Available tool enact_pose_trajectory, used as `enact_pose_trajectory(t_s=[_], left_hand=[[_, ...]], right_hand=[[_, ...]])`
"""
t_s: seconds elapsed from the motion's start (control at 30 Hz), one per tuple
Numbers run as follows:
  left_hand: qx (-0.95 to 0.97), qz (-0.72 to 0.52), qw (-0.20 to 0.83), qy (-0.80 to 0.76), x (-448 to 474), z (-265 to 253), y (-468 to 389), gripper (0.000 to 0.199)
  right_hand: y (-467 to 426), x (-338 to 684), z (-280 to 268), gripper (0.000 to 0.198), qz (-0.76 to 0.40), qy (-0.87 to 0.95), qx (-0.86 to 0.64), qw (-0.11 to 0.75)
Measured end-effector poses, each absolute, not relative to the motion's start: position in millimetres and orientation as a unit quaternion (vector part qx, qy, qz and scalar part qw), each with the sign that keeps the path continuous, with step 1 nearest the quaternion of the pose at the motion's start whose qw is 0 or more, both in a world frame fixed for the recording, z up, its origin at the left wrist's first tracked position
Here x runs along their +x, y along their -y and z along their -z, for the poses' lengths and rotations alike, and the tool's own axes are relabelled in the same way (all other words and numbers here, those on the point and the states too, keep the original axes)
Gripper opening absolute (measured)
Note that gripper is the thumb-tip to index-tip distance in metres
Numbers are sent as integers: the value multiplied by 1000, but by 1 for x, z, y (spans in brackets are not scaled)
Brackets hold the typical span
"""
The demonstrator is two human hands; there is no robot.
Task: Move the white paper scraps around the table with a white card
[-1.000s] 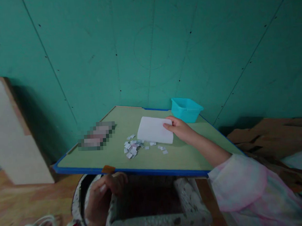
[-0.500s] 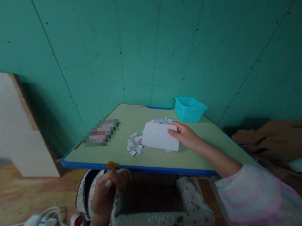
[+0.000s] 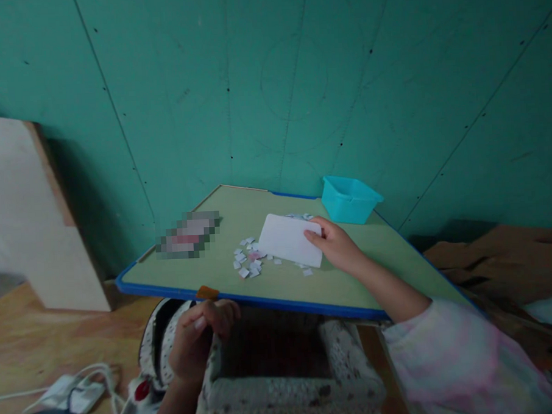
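Observation:
My right hand (image 3: 335, 244) grips a flat white card with rounded corners (image 3: 289, 240) by its right edge, thumb on top. The card is held tilted over the table (image 3: 169, 277). Small white square paper-like pieces (image 3: 247, 266) lie scattered to its left, one pinkish among them. More pieces (image 3: 299, 217) show behind the card, and a few at its near edge; those beneath it are hidden. Below the table's front edge, my left hand (image 3: 201, 332) is closed with curled fingers beside the speckled fabric rim (image 3: 288, 389) of an open seat or box. Whether its fingers hold anything is hidden.
A turquoise plastic basket (image 3: 351, 200) stands at the table's back right. A blurred-out flat item (image 3: 188, 235) lies at the left. An orange clip-like piece (image 3: 207, 292) sits on the front edge. A white power strip with cables (image 3: 71, 393) lies on the floor; cardboard (image 3: 502, 258) is at right.
The white card has shifted and tilted in my right hand, uncovering more small pieces along its near edge. My left hand stays in about the same place. The camera view has shifted slightly.

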State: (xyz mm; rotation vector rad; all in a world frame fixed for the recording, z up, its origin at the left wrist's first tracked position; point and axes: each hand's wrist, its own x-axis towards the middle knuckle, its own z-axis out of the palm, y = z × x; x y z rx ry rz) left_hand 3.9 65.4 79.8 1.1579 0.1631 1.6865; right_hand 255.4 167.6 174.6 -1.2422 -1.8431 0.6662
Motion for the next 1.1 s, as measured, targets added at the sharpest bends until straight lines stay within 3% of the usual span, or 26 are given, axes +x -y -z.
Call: enact_pose_trajectory(t_s=[0.23,0.63,1.1], left_hand=[[484,-697,521,-91,3,-80,-65,30],[484,-709,504,-95,3,-75,-66,31],[485,-717,487,-117,6,-83,-64,34]], right_hand=[[-172,265,-176,18,-230,696,-540,414],[-162,240,-179,19,-240,792,-426,366],[-114,292,-202,20,-168,789,-509,301]])
